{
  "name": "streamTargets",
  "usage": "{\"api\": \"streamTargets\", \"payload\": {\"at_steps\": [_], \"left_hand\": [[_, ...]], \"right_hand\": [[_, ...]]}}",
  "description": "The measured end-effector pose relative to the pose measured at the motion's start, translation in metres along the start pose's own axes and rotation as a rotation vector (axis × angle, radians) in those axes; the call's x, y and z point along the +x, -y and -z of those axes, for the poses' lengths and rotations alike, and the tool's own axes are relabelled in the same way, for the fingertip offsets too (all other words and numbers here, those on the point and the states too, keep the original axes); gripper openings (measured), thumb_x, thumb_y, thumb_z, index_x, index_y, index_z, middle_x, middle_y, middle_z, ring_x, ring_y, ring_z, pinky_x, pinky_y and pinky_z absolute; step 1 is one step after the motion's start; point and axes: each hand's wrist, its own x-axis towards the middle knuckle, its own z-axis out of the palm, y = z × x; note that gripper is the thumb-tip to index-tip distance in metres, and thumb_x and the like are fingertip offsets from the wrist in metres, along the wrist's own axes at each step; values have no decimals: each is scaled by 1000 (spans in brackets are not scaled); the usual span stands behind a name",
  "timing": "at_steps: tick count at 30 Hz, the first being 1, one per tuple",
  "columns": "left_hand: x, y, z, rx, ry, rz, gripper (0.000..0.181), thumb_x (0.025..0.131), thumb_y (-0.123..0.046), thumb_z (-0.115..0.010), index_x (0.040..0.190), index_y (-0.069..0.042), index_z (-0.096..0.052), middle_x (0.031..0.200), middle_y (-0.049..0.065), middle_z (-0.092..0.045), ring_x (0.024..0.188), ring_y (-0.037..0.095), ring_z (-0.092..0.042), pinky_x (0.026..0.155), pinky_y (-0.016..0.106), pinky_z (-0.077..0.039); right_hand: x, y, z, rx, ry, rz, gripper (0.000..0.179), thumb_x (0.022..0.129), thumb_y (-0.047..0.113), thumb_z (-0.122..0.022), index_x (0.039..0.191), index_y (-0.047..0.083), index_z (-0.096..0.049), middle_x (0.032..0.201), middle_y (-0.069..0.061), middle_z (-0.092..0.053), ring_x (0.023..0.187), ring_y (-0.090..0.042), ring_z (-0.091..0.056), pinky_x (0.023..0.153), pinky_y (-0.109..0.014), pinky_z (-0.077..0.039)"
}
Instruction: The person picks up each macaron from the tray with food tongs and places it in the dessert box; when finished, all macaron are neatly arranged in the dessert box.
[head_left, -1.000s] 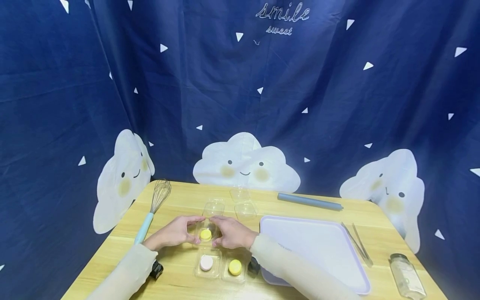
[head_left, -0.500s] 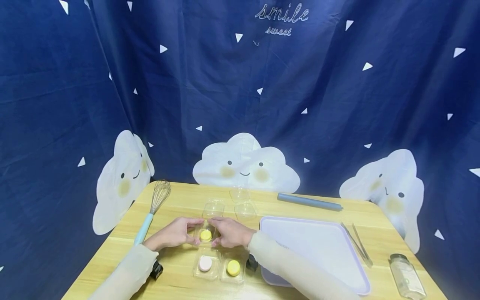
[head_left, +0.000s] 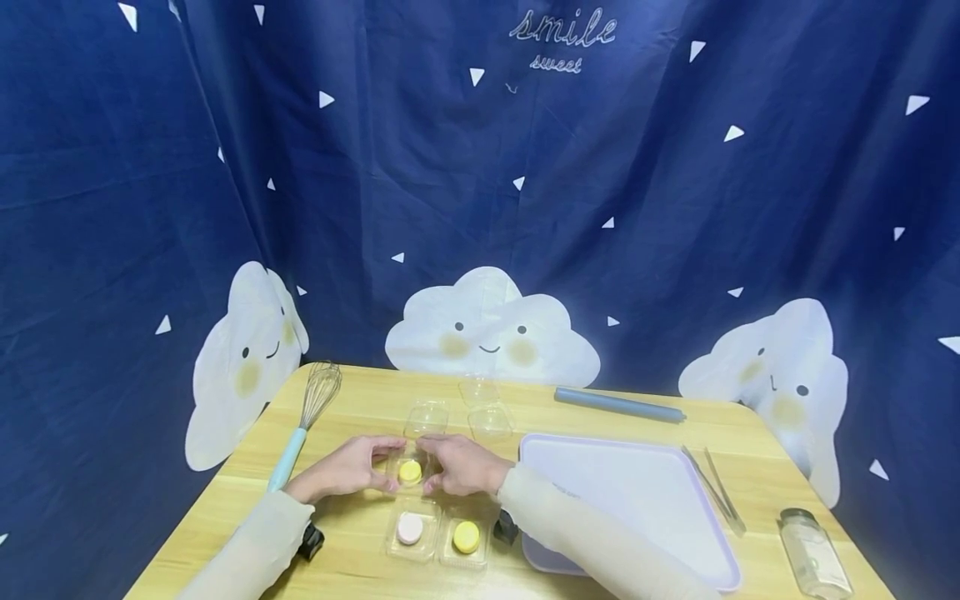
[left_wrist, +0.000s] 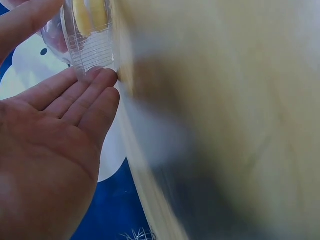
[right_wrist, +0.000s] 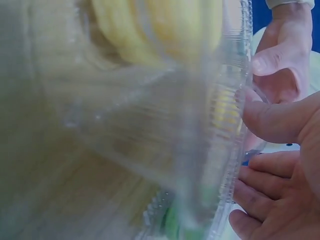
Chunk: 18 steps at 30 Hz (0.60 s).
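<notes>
A small clear plastic box holding a round yellow macaron sits on the table between both hands. My left hand holds its left side, thumb at the near corner and fingers at the far one. In the left wrist view, fairly straight fingertips touch its ribbed rim. From the right, my right hand holds the same box; its thumb lies along the rim in the right wrist view. Nearer me stand two similar boxes, one with a pink macaron, the other with a yellow macaron.
Clear plastic pieces lie behind the hands. A whisk rests at left. To the right are a lilac tray, tongs and a dark-lidded jar. A grey-blue rod lies along the back edge.
Both hands stay around the box and have barely moved. The two near boxes appear shifted very slightly left and nearer in the head view.
</notes>
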Motion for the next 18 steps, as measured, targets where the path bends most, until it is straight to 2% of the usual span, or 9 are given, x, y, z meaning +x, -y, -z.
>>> {"api": "streamTargets", "payload": {"at_steps": [6, 8, 14, 18], "left_hand": [[-1, -3, 4, 19, -6, 6, 88, 79, -30, -86, 148, 6, -45, 150, 25, -52, 137, 44, -51, 116, 58, -39], [-2, -6, 7, 30, -29, 10, 86, 80, -32, -85, 147, 5, -46, 149, 24, -52, 137, 43, -52, 116, 58, -39], [-1, -21, 20, 54, -161, 14, 77, 83, -32, -83, 146, -1, -51, 146, 19, -57, 136, 44, -53, 115, 58, -42], [4, -35, 30, 43, -255, -56, 77, 83, -28, -84, 147, -3, -49, 147, 19, -57, 137, 45, -52, 116, 59, -41]], "right_hand": [[-4, -2, 8, 15, -46, 35, 79, 85, 30, -80, 151, 5, -45, 156, -13, -48, 145, -26, -48, 123, -36, -38], [-5, -2, 10, 26, -59, 33, 79, 85, 30, -80, 152, 6, -45, 157, -13, -48, 145, -26, -47, 123, -37, -37], [-10, 2, 20, 92, -120, 30, 82, 86, 33, -80, 155, 12, -40, 159, -8, -45, 146, -25, -46, 123, -41, -38], [-14, 7, 31, 166, -201, 59, 89, 85, 30, -82, 158, 14, -34, 161, -9, -42, 148, -27, -43, 124, -44, -36]]}}
